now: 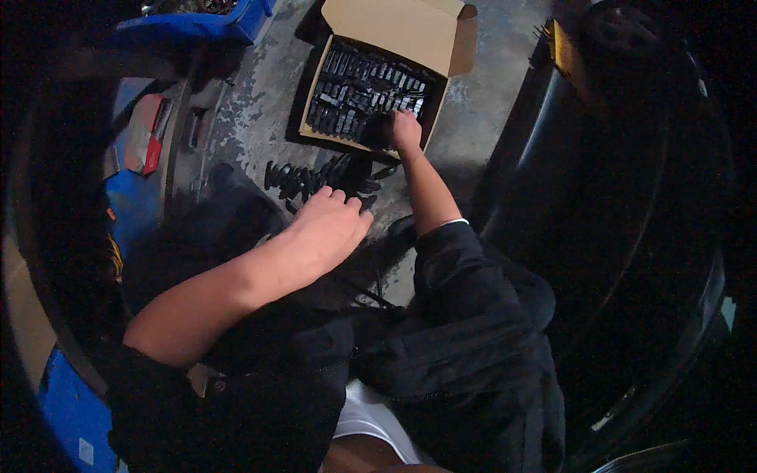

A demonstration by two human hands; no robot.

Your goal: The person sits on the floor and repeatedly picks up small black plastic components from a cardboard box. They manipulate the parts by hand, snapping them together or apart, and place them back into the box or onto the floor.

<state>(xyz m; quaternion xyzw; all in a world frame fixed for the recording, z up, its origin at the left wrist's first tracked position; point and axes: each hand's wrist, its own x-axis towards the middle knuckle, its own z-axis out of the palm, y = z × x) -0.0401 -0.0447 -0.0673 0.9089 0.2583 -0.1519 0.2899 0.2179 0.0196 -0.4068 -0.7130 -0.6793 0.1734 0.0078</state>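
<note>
An open cardboard box (pixel 394 20) stands on the floor ahead of me, packed with rows of small dark pieces (pixel 347 94), some with a shine. Inside its near right corner, my right hand (pixel 404 132) is closed, fingers curled down; what they hold, if anything, is hidden in shadow. A loose pile of similar slim black pieces (pixel 296 180) lies on the floor just nearer than the box. Over the near side of this pile reaches my left hand (pixel 335 221), back upward and fingers bent in. Its fingertips, and anything in them, are hidden from view.
At the far left is a blue bin (pixel 189 27) with dark contents. A red and white carton (pixel 147 134) sits on the left, above a blue surface (pixel 134 205). To the right runs a long dark curved shape (pixel 524 134), with a yellow part (pixel 562 47) at its far end.
</note>
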